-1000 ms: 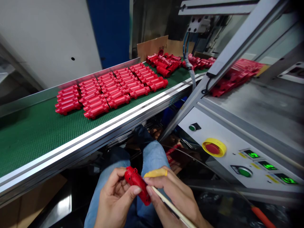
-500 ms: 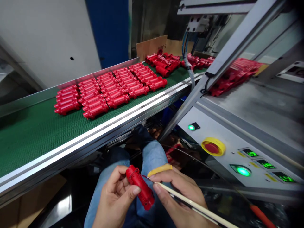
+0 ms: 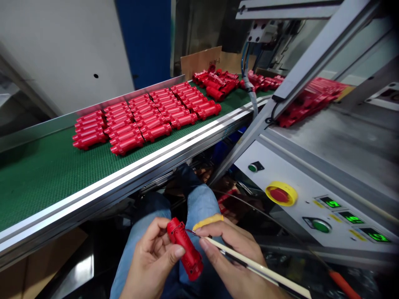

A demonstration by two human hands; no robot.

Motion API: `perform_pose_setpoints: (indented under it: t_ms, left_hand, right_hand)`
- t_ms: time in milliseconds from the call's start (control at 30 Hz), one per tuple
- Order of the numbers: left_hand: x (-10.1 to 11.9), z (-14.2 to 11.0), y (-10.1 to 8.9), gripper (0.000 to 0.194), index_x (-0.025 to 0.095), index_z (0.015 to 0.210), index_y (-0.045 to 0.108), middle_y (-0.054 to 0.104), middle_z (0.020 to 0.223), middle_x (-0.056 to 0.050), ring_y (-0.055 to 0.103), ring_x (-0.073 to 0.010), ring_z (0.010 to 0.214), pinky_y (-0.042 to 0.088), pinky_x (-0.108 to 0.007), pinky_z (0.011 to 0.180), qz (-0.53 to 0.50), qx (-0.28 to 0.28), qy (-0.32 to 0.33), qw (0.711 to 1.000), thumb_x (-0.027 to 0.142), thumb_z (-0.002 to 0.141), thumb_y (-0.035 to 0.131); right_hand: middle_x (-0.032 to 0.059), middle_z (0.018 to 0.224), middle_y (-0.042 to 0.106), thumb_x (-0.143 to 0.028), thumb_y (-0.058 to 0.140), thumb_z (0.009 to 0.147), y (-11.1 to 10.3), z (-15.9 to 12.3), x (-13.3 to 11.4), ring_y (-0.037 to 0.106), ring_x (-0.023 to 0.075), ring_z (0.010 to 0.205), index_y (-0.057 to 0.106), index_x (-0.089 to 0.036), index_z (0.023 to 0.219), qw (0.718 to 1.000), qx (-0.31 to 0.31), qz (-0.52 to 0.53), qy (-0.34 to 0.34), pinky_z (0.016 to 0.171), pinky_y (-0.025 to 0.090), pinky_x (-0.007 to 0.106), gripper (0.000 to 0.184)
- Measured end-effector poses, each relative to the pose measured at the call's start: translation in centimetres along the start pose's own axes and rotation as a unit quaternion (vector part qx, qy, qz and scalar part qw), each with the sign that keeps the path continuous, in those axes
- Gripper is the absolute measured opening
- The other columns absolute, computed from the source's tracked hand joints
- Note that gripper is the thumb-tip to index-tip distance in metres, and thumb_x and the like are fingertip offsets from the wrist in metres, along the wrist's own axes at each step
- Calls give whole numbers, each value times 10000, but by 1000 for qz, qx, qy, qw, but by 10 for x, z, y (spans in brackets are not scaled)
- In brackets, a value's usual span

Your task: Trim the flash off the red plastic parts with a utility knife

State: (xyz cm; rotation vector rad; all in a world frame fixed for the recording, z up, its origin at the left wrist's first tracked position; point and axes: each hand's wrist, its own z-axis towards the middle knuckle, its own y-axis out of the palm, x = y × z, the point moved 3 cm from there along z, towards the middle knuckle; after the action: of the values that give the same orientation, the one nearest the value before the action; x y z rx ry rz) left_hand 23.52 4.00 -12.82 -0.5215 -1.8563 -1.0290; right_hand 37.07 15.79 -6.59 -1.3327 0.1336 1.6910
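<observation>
My left hand (image 3: 152,259) grips a red moulded plastic part (image 3: 187,251), a ribbed cylinder held tilted above my knees. My right hand (image 3: 232,255) holds a long thin pale tool (image 3: 258,268) between its fingers. The tool's fine tip reaches the side of the red part, near its upper end. A yellow finger cot (image 3: 208,222) covers one finger of my right hand. The far side of the red part is hidden by my left fingers.
A green conveyor belt (image 3: 46,178) with a metal rail carries rows of similar red parts (image 3: 137,126), with a loose heap (image 3: 216,83) beyond. To the right stands a control panel (image 3: 299,195) with a red-and-yellow stop button and green digital displays. An orange-handled tool (image 3: 343,284) lies lower right.
The red part has turned more upright and the tool's tip has moved onto its side. The green panel lamps, lit half a second ago, are now dark.
</observation>
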Motion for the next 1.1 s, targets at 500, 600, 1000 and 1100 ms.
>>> perform_pose_setpoints:
  t_ms: [500,600,1000,1100]
  left_hand:
    - [1,-1,-1,284,204,866,742,709,739,-6,642,-140,669,517,-190,629,19,80,33,996,299,681,935]
    - [5,1,-2,275,204,896,733,724,779,-19,666,-154,705,542,-209,666,27,78,47,995,292,712,917]
    - [2,0,-6,178,237,948,699,743,822,10,672,-118,732,547,-174,695,31,-7,38,999,233,833,836]
    - [3,0,-5,160,240,949,707,745,819,13,673,-114,728,550,-170,689,22,-10,36,999,231,844,826]
  right_hand:
    - [-6,856,742,-123,659,892,0,1,4,715,61,769,725,-175,921,998,-39,-1,42,722,533,125,89]
    - [-31,833,752,-95,691,871,-7,3,-1,726,39,751,735,-189,896,998,-37,6,43,724,539,74,107]
    - [28,1130,743,-118,703,908,0,-14,1,720,104,1009,679,-203,1218,997,-61,9,-39,959,573,160,322]
    - [66,1138,725,-108,662,927,1,-13,2,702,135,1014,670,-174,1221,996,-69,15,-57,938,587,222,301]
